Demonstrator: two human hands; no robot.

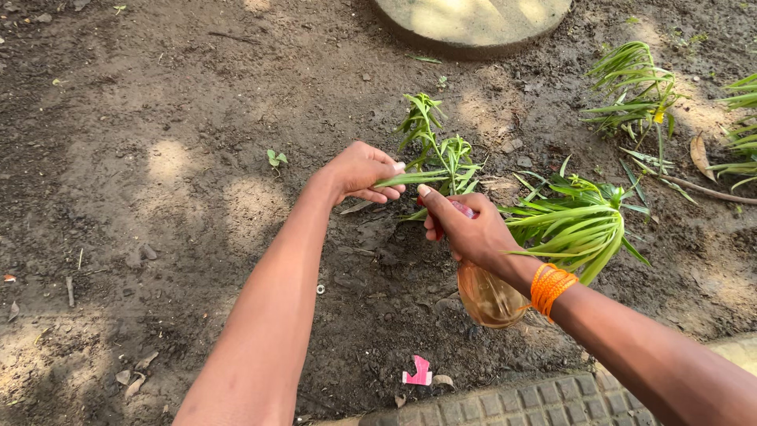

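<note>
My left hand (361, 171) pinches a long green leaf of a small plant (441, 154) that grows in the dark soil. My right hand (465, 229), with orange threads around its wrist, grips a clear amber spray bottle (489, 296) with a pink head. The bottle's nozzle points at the small plant, close to the held leaf. The bottle body hangs below my wrist.
A bushier green plant (579, 225) stands just right of my right hand, and more narrow-leaved plants (635, 87) grow at the far right. A round concrete slab (473, 20) lies at the top. Grey paving (544, 402) and a pink scrap (418, 371) lie at the bottom.
</note>
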